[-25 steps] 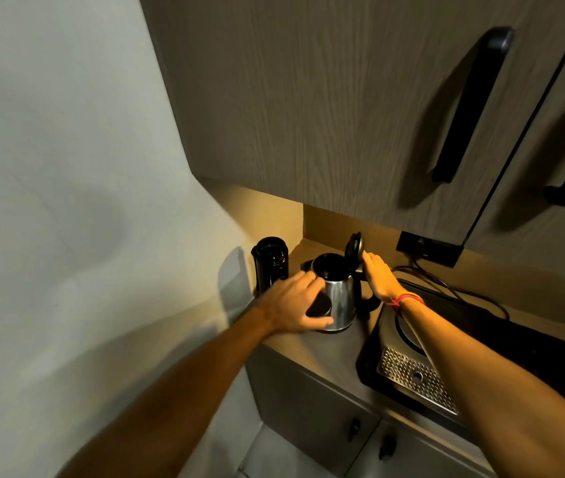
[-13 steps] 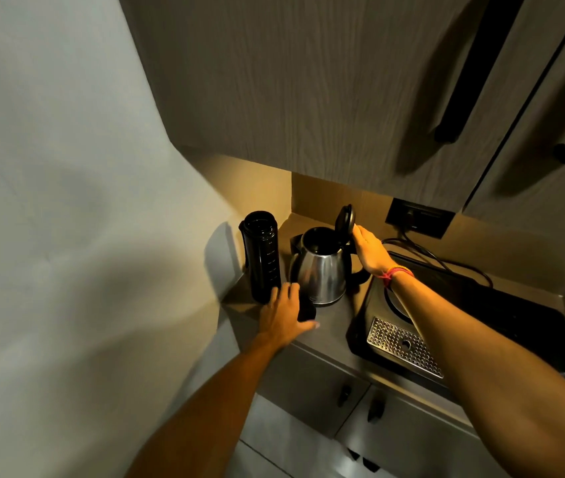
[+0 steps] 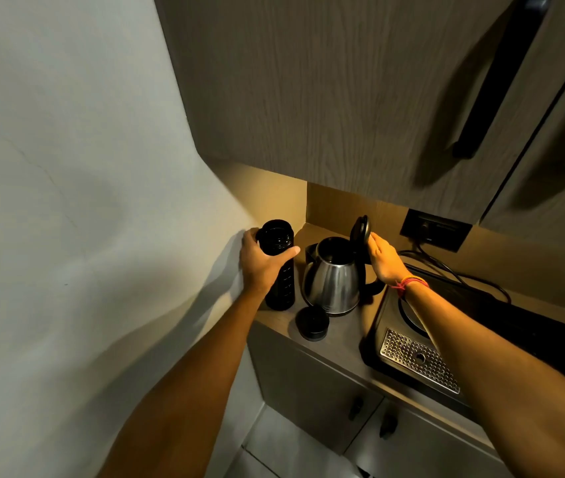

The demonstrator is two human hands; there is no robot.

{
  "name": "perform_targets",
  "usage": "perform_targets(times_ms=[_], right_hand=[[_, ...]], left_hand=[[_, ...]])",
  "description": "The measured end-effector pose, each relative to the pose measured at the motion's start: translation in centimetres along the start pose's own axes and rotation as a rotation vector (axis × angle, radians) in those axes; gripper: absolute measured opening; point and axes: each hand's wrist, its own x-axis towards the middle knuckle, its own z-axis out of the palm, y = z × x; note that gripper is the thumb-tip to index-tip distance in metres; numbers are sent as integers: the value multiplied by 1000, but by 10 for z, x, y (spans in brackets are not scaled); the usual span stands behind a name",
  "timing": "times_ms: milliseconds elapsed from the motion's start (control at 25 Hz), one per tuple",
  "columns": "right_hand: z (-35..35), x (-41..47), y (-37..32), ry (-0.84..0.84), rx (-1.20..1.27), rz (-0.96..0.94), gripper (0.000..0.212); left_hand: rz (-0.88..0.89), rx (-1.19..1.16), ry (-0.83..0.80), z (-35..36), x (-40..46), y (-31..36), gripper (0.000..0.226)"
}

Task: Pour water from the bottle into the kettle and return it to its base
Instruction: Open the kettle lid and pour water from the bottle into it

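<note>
A tall black bottle (image 3: 282,288) stands uncapped on the counter's left end, by the wall. My left hand (image 3: 262,262) is wrapped around its upper part. Its black cap (image 3: 312,323) lies on the counter in front of the kettle. The steel kettle (image 3: 333,281) stands just right of the bottle with its black lid (image 3: 359,232) tipped up and open. My right hand (image 3: 382,258) rests against the raised lid from the right, fingers extended, above the kettle's black handle. The kettle's base is hidden under it.
A black induction cooktop (image 3: 501,343) with a perforated metal grille (image 3: 419,360) fills the counter (image 3: 339,339) to the right. A wall socket (image 3: 434,231) with cables sits behind. Wooden wall cabinets (image 3: 343,98) hang low overhead; the white wall (image 3: 84,201) is close on the left.
My left hand set the cap down on the counter, then moved up and left to grip the bottle. The right hand has stayed at the kettle's open lid.
</note>
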Motion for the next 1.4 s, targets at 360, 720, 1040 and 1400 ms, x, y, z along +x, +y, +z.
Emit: perform_targets(times_ms=[360, 720, 1040, 1400], right_hand=[[-6, -6, -11, -139, -39, 136, 60], [-2, -17, -15, -28, -92, 166, 38], [-3, -18, -14, -77, -48, 286, 33], [-10, -28, -20, -91, 5, 239, 34]], left_hand=[[-70, -79, 35, 23, -8, -7, 84], [109, 196, -201, 21, -3, 6, 83], [207, 644, -307, 35, 4, 33, 80], [257, 973, -353, 41, 10, 41, 95]])
